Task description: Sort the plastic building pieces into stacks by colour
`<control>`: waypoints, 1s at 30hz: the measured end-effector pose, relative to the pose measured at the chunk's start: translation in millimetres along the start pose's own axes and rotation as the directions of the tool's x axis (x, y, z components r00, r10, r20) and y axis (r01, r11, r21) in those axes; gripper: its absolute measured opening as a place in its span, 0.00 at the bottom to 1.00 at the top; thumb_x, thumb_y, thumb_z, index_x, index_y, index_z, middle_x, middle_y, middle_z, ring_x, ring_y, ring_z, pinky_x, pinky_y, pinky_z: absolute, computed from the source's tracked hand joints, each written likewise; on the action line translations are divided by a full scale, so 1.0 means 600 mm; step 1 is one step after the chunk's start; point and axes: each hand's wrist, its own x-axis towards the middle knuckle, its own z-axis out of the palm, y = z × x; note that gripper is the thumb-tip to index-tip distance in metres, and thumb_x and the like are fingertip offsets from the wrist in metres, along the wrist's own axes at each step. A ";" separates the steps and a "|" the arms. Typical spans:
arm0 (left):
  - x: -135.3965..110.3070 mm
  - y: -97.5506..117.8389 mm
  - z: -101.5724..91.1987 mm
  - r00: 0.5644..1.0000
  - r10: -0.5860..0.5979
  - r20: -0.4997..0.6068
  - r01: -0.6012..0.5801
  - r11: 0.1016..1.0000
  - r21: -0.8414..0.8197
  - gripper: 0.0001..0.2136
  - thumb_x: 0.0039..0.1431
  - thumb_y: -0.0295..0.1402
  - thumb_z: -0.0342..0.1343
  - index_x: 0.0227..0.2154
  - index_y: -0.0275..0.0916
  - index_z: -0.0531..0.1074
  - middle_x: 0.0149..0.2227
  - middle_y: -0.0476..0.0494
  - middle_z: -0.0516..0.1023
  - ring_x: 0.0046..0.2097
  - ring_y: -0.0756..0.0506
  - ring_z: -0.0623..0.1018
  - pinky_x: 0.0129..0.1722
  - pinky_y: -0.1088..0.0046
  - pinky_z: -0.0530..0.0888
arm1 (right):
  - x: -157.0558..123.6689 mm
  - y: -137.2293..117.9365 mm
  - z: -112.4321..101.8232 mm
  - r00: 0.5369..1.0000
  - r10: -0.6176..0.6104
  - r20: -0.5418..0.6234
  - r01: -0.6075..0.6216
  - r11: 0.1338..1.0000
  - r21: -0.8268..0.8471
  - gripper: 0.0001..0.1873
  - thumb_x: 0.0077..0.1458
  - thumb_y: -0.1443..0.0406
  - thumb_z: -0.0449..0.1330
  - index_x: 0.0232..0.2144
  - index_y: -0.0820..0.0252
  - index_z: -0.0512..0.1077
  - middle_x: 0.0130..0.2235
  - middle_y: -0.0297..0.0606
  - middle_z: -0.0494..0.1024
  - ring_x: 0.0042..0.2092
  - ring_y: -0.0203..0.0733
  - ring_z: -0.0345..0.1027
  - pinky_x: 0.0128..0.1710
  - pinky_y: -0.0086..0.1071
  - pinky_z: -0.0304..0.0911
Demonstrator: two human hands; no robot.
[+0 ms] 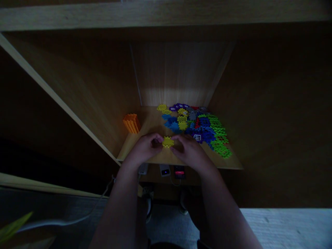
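Note:
Between my two hands is a yellow interlocking plastic tile (168,141) with notched edges, held just above the wooden shelf (153,158). My left hand (148,147) pinches its left edge between thumb and fingers. On the opposite side, my right hand (188,148) pinches the right edge. Whether it is one tile or several stacked together, I cannot tell. Beyond my right hand spreads a loose pile of interlocking tiles in blue (175,127), yellow (182,125), purple (178,106) and green (223,149). An orange stack of tiles (132,123) stands at the shelf's left side.
Wooden side panels and a back panel (176,72) enclose the shelf, with a board edge (166,15) overhead. On a lower level lie a white device with a lit display (165,171) and a dark device with a red screen (179,172), with cables.

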 end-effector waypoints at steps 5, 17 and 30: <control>-0.001 0.004 0.001 1.000 0.006 -0.006 -0.006 1.000 -0.016 0.06 0.58 0.27 0.61 0.38 0.40 0.78 0.38 0.47 0.83 0.40 0.47 0.80 0.42 0.72 0.75 | 0.000 -0.001 -0.002 1.000 0.009 0.011 -0.009 1.000 -0.011 0.14 0.63 0.65 0.69 0.50 0.53 0.75 0.51 0.42 0.84 0.54 0.54 0.77 0.56 0.48 0.71; 0.000 0.008 -0.006 0.999 0.017 -0.028 -0.018 1.000 -0.023 0.10 0.60 0.27 0.56 0.42 0.40 0.78 0.39 0.47 0.83 0.40 0.47 0.81 0.41 0.71 0.75 | 0.004 -0.004 -0.011 0.992 -0.011 -0.124 0.001 0.997 -0.075 0.09 0.71 0.58 0.61 0.47 0.54 0.77 0.50 0.45 0.82 0.55 0.56 0.73 0.59 0.50 0.69; -0.001 0.012 -0.002 0.998 0.001 -0.061 0.000 1.000 0.006 0.09 0.61 0.27 0.56 0.40 0.40 0.79 0.39 0.47 0.84 0.41 0.45 0.82 0.42 0.71 0.76 | 0.005 0.015 0.030 0.977 0.133 -0.168 -0.175 0.948 -0.265 0.17 0.70 0.58 0.60 0.57 0.55 0.76 0.65 0.50 0.77 0.73 0.70 0.58 0.71 0.76 0.46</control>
